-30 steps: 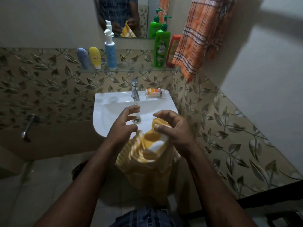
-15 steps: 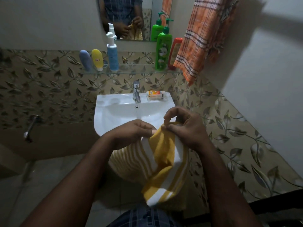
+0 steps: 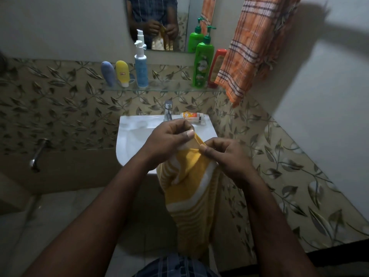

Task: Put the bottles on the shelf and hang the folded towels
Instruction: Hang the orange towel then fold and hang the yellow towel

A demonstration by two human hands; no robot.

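Both hands up since last frame; our yellow towel (image 3: 189,188) now hangs longer in front of the sink (image 3: 129,140).
Left hand (image 3: 169,140) & right hand (image 3: 223,156) each pinch towel's top edge, fingers closed on cloth, just above sink's front rim. Above sink on glass shelf (image 3: 171,87): blue tube (image 3: 107,73), yellow tube (image 3: 122,72), pump btl (image 3: 141,66), green btl (image 3: 203,64), red btl (image 3: 216,66). Orange checked towel (image 3: 249,47) hangs up-right of sink.
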